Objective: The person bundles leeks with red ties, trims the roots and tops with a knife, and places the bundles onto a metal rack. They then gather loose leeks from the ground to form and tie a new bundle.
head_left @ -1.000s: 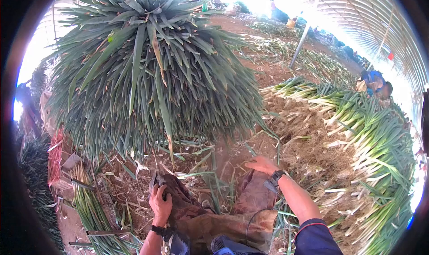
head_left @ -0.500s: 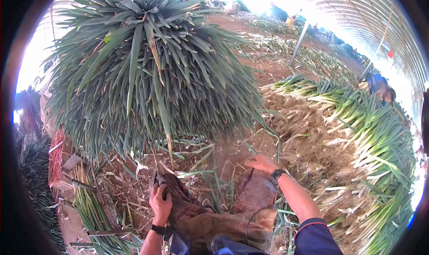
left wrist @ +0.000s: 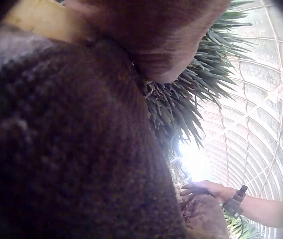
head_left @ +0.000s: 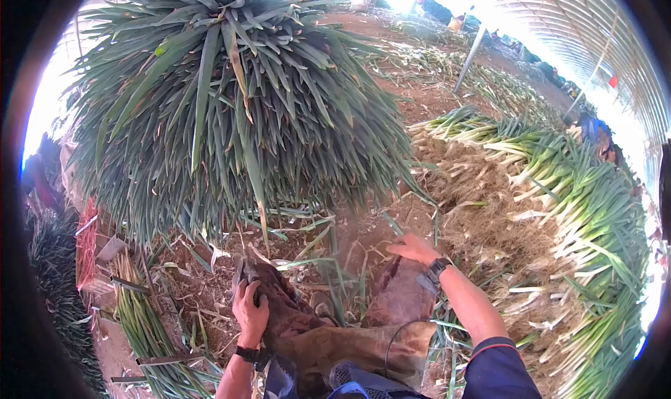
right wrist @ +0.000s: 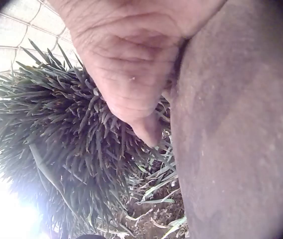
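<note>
My left hand (head_left: 250, 312) rests on the left knee of the dark, stained trousers (head_left: 285, 308), its fingers bent loosely over the cloth. On the other knee lies my right hand (head_left: 414, 249), fingers relaxed and pointing inward. In the right wrist view the thumb side of the right hand (right wrist: 131, 74) lies against the trouser leg (right wrist: 236, 124). The left wrist view shows part of the left hand (left wrist: 151, 35) close up above dark cloth. Just in front of the knees stands a big heap of green leek tops (head_left: 237, 119). A brown apron (head_left: 349, 353) covers the lap.
Leeks (head_left: 587, 210) with white stems and roots lie in a curved row at right. A bundle of long green stalks (head_left: 143, 322) lies between metal bars at left, near red twine (head_left: 87, 245). A slanted pole (head_left: 479, 46) stands farther back under the ribbed roof (head_left: 594, 22).
The head view has shifted slightly, so the heap sits a little farther left and lower. Both hands stay on the knees.
</note>
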Demonstrator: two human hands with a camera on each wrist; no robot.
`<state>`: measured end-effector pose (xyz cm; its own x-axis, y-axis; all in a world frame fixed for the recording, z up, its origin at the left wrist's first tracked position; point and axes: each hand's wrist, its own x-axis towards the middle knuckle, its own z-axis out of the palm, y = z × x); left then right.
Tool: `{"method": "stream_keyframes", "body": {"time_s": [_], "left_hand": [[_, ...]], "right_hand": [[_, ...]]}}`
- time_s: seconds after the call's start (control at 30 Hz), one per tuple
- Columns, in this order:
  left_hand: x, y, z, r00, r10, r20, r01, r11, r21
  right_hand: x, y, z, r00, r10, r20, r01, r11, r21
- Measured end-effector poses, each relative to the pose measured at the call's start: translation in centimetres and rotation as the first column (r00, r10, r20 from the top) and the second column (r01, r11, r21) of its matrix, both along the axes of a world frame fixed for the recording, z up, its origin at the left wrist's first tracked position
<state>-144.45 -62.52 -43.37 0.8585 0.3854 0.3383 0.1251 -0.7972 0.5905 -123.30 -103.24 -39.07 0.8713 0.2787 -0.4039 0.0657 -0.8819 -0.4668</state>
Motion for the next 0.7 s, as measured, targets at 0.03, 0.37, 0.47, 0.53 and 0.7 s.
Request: {"method": "stream_keyframes", "body": {"time_s": [0.03, 0.37, 0.47, 0.53, 0.7], "left_hand": [[0.0, 0.0, 0.0, 1.0, -0.007, 0.004, 0.007, 1.0, -0.011], [-0.1, -0.1, 0.3, 1.0, 0.009, -0.02, -0.009, 1.0, -0.013], [-0.1, -0.1, 0.0, 1.0, 0.013, 0.001, -0.013, 1.0, 0.013], [-0.1, 0.0, -0.2, 1.0, 0.016, -0.003, -0.016, 1.0, 0.019], [-0.1, -0.1, 0.1, 1.0, 0.01, -0.007, -0.01, 1.0, 0.013]], "right_hand": [[-0.1, 0.0, 0.1, 1.0, 0.0, 0.001, 0.0, 1.0, 0.0], [0.3, -0.2, -0.4, 0.998, 0.049, -0.032, -0.048, 0.998, 0.038], [0.4, -0.2, -0.7, 0.999, 0.051, -0.01, -0.05, 0.998, 0.048], [0.3, 0.0, -0.5, 0.998, 0.06, -0.001, -0.06, 0.998, 0.037], [0.4, 0.1, -0.7, 0.999, 0.047, -0.006, -0.047, 0.998, 0.032]]}}
